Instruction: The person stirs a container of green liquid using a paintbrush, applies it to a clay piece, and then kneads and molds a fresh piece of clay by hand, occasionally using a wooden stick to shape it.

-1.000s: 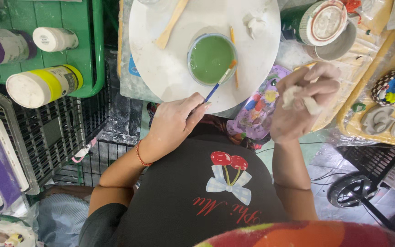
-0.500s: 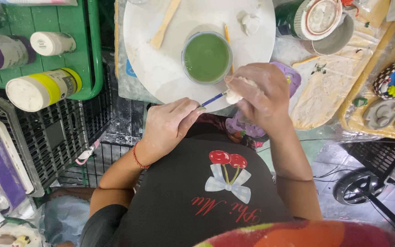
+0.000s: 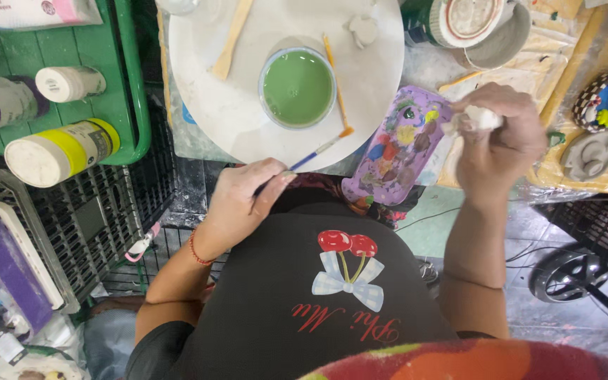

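Head view, left hand point(image 3: 237, 204) gripping paintbrush point(image 3: 318, 150), right hand point(image 3: 497, 137) clutching white lump point(image 3: 483, 117), green paint cup point(image 3: 297, 87) and purple palette point(image 3: 397, 144) between.

Single head camera, looking steeply down, close over lap and round white board point(image 3: 248, 105).

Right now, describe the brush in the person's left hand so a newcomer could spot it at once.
Start at the round white board with the cup of green paint on it. At its near edge, the left hand pinches a thin paintbrush in its fingers. Its blue handle and orange tip set it apart from the yellow-handled brush lying beside the cup.
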